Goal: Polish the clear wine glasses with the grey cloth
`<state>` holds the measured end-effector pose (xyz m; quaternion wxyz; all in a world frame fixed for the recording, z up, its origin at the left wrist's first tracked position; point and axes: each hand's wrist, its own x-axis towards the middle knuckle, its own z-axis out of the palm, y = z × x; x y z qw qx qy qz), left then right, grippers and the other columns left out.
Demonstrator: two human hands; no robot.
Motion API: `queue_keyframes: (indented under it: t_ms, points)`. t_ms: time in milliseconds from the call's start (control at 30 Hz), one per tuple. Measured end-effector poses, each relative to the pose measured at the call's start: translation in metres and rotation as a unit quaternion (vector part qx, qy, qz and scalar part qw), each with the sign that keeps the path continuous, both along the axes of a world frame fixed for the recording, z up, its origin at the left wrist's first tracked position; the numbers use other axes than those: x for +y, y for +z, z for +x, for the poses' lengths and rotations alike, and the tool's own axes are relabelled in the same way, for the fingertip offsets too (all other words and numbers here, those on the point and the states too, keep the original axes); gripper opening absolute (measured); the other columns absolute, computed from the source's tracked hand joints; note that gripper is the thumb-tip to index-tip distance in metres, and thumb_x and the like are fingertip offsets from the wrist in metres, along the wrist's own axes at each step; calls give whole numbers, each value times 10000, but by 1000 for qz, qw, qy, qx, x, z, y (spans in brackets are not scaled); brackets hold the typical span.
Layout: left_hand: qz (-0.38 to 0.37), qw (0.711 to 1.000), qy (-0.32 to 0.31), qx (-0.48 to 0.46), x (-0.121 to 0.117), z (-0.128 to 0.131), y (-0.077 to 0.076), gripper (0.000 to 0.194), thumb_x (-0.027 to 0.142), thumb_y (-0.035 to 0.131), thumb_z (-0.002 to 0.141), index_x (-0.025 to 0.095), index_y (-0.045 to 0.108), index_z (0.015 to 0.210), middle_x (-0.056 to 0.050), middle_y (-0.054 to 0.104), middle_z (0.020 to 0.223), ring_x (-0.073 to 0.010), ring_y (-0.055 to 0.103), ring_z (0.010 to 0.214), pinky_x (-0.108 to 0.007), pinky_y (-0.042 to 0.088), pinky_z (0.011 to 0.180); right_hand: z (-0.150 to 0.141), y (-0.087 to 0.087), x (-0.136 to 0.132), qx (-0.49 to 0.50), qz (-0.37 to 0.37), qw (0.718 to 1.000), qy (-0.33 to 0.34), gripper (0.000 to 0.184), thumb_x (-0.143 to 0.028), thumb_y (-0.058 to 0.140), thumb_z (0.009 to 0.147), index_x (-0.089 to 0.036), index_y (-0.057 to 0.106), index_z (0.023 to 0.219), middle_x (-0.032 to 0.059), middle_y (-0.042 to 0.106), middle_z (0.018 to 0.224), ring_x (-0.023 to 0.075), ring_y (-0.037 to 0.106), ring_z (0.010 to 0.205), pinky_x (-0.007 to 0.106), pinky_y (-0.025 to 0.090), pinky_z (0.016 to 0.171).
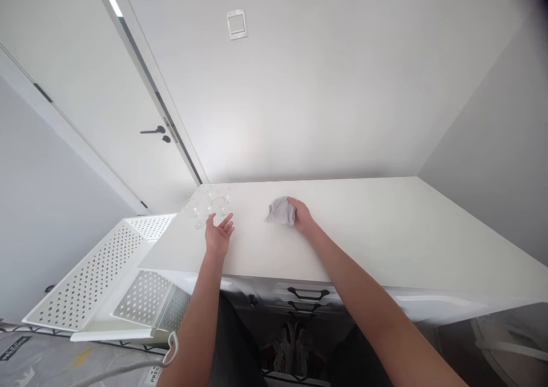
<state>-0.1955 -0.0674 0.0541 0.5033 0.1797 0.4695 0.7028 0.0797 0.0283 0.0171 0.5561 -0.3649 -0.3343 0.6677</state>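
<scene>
The cloth [281, 211] is pale grey with a faint mauve tint, soft and bunched, its edges uneven and its left end tapering to a loose corner low on the table [351, 221]. The glasses [218, 202] are clear and colourless, with round rims that barely show against the white top. There is one cloth; at least four glass rims can be made out, though the overlap hides the exact count. One light switch [237, 24] sits on the wall, and two shoes [291, 350] show below. The cloth lies left of the right hand [302, 214], its right edge pinched in those fingers, most of it spreading out beyond them. The left hand [219, 236] is loose, its fingers spread and grasping nothing, right by the nearest glasses; whether they touch cannot be told.
</scene>
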Motion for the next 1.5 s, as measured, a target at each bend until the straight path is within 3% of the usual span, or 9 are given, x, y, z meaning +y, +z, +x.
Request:
queue_keyframes:
  t_ms: [133, 300, 467, 667, 800, 900, 1033, 1300, 1500]
  points:
    - [21, 999, -32, 5, 6, 0, -2, 461, 549, 393, 1023, 256, 373, 1378, -174, 730, 1205, -134, 692, 698, -249, 577, 645, 5, -2, 3, 20, -16, 1000, -16, 373, -472, 749, 748, -188, 655, 971, 59, 720, 905, 217, 682, 808, 317, 563, 650]
    - [34, 999, -42, -4, 8, 2, 0, 453, 529, 356, 1042, 243, 402, 1391, -170, 708, 1278, -140, 725, 797, -234, 589, 655, 8, -1, 2, 12, 44, 999, 1, 369, -333, 800, 640, -204, 625, 938, 38, 718, 898, 204, 676, 810, 294, 558, 664]
    - [49, 997, -60, -30, 4, 11, 5, 389, 514, 375, 1045, 231, 444, 1303, -181, 681, 1315, -196, 738, 1023, -236, 593, 623, 6, -2, 5, 19, 46, 999, 4, 313, -448, 718, 788, -201, 668, 972, 93, 737, 996, 241, 709, 955, 359, 604, 792]
    - [87, 991, -92, -33, -4, 53, 0, 392, 524, 530, 990, 246, 426, 1246, -156, 692, 1208, -252, 690, 1193, -284, 603, 789, 14, -12, 16, 28, -10, 979, -202, 209, -360, 689, 742, -234, 539, 815, -10, 627, 763, 174, 657, 765, 286, 565, 650]
    - [119, 980, -150, 46, 15, 100, -3, 500, 572, 548, 962, 299, 374, 1342, -91, 701, 1086, -244, 700, 1157, -405, 558, 965, 19, -11, 13, -25, 42, 957, -286, 239, -378, 635, 772, -257, 431, 805, -51, 507, 722, 126, 557, 670, 242, 502, 607]
    - [135, 963, -171, 160, 41, 134, -5, 518, 571, 543, 956, 318, 393, 1382, -100, 661, 1201, -226, 676, 1173, -422, 529, 998, 15, -7, 5, -110, 78, 957, -258, 223, -384, 604, 798, -265, 428, 866, -66, 456, 744, 109, 486, 636, 211, 437, 575]
    - [116, 945, -129, 278, 68, 159, -18, 489, 522, 555, 962, 273, 451, 1370, -105, 667, 1160, -204, 635, 1168, -389, 486, 1030, 9, 0, -7, -208, 140, 944, -215, 215, -437, 559, 850, -274, 450, 939, -54, 494, 808, 119, 485, 678, 210, 411, 604]
    - [130, 952, -92, 263, 82, 154, -39, 519, 583, 499, 980, 306, 401, 1408, -74, 655, 1111, -186, 660, 1027, -353, 532, 923, -10, 4, -21, -211, 200, 956, -44, 209, -360, 573, 868, -283, 428, 995, -29, 596, 868, 154, 540, 735, 277, 430, 684]
    - [177, 928, -139, 298, 81, 154, -35, 501, 563, 598, 937, 298, 474, 1344, -56, 643, 1092, -172, 644, 944, -308, 531, 846, 17, 14, -7, -132, 169, 975, 66, 792, -251, 658, 746, -357, 365, 1473, 14, 638, 1127, 201, 623, 981, 343, 516, 868]
